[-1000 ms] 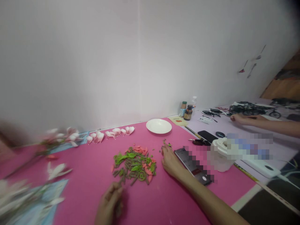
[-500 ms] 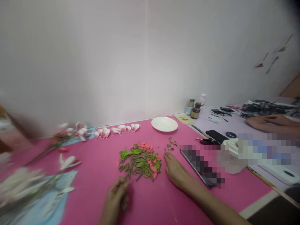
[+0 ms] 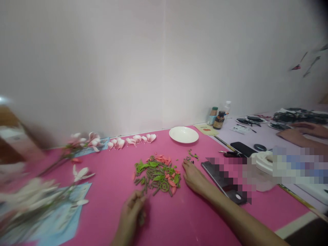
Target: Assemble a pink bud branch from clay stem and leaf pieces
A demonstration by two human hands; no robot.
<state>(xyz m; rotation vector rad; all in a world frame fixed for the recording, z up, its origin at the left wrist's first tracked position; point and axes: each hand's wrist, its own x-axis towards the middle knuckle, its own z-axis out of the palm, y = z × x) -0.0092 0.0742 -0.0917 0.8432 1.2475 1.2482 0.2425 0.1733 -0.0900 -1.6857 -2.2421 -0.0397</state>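
Note:
A heap of small green, brown and coral plastic pieces (image 3: 156,173) lies on the pink table (image 3: 110,184). My left hand (image 3: 132,214) is curled at the heap's near edge, its fingers pinched on a small dark piece; blur hides the detail. My right hand (image 3: 194,177) rests flat on the table just right of the heap, fingers spread, holding nothing. A few loose bits (image 3: 192,156) lie beyond its fingertips.
Pink petal pieces (image 3: 132,140) line the wall, with built flower stems (image 3: 77,145) and a blue sheet (image 3: 64,212) at left. A white plate (image 3: 183,134), small bottles (image 3: 216,118), a phone (image 3: 242,148) and scissors (image 3: 228,154) lie right. Another person's hands (image 3: 299,131) work at far right.
The view has swung left, so everything sits further right in frame. My right hand stays flat beside the heap and my left hand stays curled at its near edge.

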